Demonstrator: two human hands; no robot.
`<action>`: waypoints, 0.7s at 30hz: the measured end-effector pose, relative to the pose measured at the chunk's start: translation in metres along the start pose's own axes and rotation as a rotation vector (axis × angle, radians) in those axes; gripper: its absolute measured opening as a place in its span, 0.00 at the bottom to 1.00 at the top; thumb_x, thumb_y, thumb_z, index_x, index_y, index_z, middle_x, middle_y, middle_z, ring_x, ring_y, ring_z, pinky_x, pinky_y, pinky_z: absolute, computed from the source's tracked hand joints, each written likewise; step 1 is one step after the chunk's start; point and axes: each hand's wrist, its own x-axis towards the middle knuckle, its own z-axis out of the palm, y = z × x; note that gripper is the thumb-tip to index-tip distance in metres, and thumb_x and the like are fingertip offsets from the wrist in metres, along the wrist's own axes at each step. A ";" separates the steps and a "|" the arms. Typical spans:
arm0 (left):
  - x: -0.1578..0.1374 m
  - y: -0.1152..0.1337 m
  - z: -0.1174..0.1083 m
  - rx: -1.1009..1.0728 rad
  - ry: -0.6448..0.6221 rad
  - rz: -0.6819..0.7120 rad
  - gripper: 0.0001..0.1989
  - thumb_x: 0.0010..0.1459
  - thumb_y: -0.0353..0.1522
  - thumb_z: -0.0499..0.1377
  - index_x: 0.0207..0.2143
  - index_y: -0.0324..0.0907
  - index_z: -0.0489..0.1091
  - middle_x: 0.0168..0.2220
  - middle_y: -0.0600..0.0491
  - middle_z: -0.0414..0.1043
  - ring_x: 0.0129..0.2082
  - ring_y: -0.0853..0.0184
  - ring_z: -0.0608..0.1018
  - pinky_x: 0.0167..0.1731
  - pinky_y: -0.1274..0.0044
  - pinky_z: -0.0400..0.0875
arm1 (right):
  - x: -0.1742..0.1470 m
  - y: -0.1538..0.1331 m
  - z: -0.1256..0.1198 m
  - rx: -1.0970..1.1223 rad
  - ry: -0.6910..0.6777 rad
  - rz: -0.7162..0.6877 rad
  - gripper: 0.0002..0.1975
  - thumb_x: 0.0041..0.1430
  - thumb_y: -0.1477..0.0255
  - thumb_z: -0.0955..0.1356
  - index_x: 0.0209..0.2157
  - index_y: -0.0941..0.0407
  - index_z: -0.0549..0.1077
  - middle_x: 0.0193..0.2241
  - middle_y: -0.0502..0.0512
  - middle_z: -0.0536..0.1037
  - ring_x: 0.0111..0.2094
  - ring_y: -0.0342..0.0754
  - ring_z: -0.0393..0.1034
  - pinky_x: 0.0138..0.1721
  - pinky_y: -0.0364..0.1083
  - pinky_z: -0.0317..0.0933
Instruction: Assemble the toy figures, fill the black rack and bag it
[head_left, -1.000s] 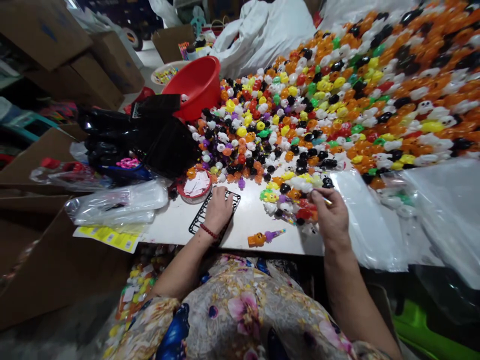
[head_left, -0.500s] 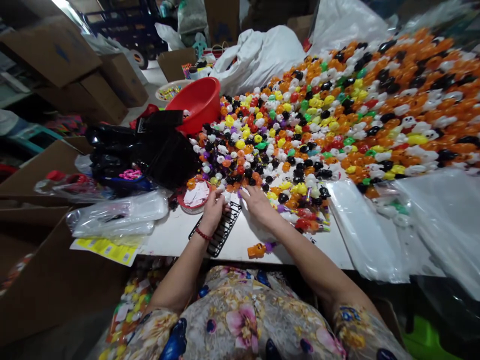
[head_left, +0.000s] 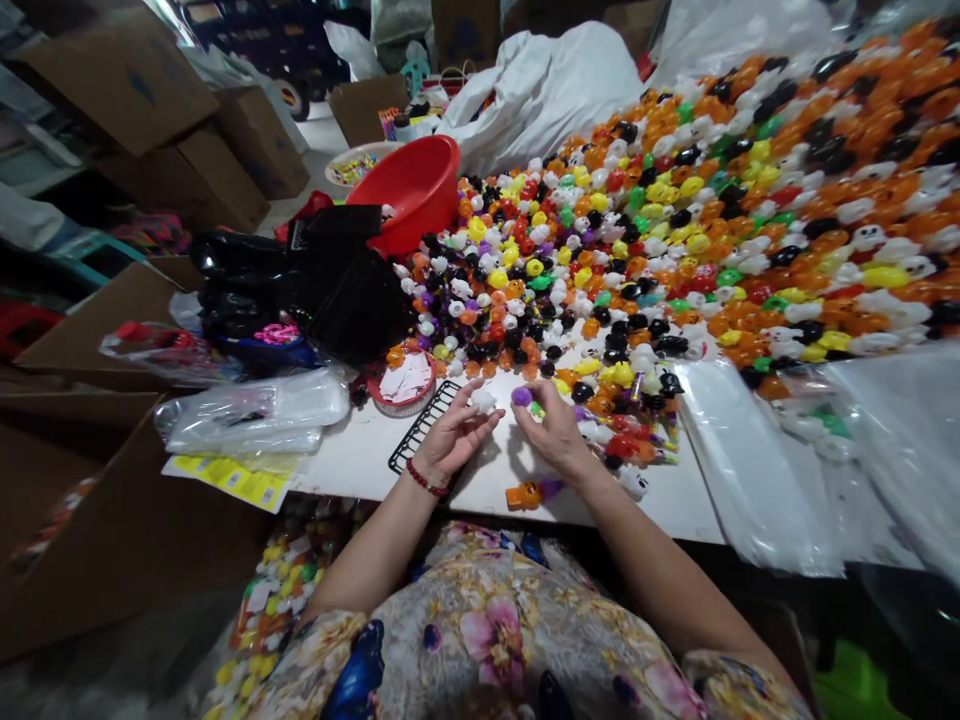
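Note:
My left hand [head_left: 456,436] is turned partly palm up, its fingers curled around a small white plastic figure [head_left: 482,401]. Facing it, my right hand [head_left: 556,432] pinches a purple round cap [head_left: 521,396] between thumb and fingers. A narrow gap separates the two pieces. Beside my left hand a black plastic rack [head_left: 421,428] lies flat on the white table [head_left: 480,487]. An orange pumpkin-faced figure with a purple end [head_left: 523,496] lies below my right hand. A white figure [head_left: 634,481] shows by my right forearm.
A large heap of colourful small figures [head_left: 675,220] covers the table's back and right. A red basket [head_left: 403,392] holds paper slips; behind stands a red basin [head_left: 414,190]. Clear plastic bags lie left [head_left: 255,412] and right [head_left: 739,460]. An open carton [head_left: 112,530] stands at left.
Both hands have drawn back from the heap's edge toward me and shifted right. The white figure and purple cap now show clearly in them. My left hand has moved off the black rack.

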 end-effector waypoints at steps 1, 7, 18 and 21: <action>0.000 -0.004 0.002 0.003 -0.011 -0.011 0.15 0.52 0.24 0.63 0.43 0.41 0.69 0.37 0.54 0.76 0.36 0.71 0.81 0.46 0.77 0.75 | -0.011 -0.002 -0.005 0.022 0.022 -0.003 0.13 0.63 0.64 0.64 0.45 0.56 0.71 0.38 0.58 0.78 0.38 0.51 0.74 0.41 0.50 0.68; 0.002 -0.029 0.012 -0.017 -0.002 0.002 0.10 0.52 0.28 0.67 0.32 0.40 0.67 0.34 0.56 0.75 0.39 0.70 0.80 0.49 0.75 0.74 | -0.056 -0.004 -0.023 -0.044 0.069 -0.120 0.17 0.67 0.65 0.61 0.53 0.55 0.72 0.46 0.61 0.79 0.47 0.53 0.74 0.49 0.52 0.69; -0.007 -0.047 0.017 0.217 -0.089 0.037 0.22 0.45 0.41 0.72 0.39 0.41 0.70 0.33 0.56 0.74 0.32 0.73 0.74 0.35 0.80 0.68 | -0.071 -0.004 -0.027 -0.197 0.118 -0.183 0.15 0.68 0.69 0.60 0.50 0.56 0.73 0.39 0.61 0.80 0.41 0.52 0.75 0.45 0.51 0.71; -0.009 -0.049 0.016 0.296 -0.093 0.059 0.24 0.45 0.44 0.71 0.39 0.41 0.69 0.33 0.57 0.72 0.31 0.72 0.72 0.35 0.79 0.66 | -0.073 -0.006 -0.028 -0.232 0.120 -0.205 0.15 0.68 0.70 0.60 0.50 0.57 0.73 0.37 0.61 0.79 0.39 0.52 0.75 0.43 0.51 0.71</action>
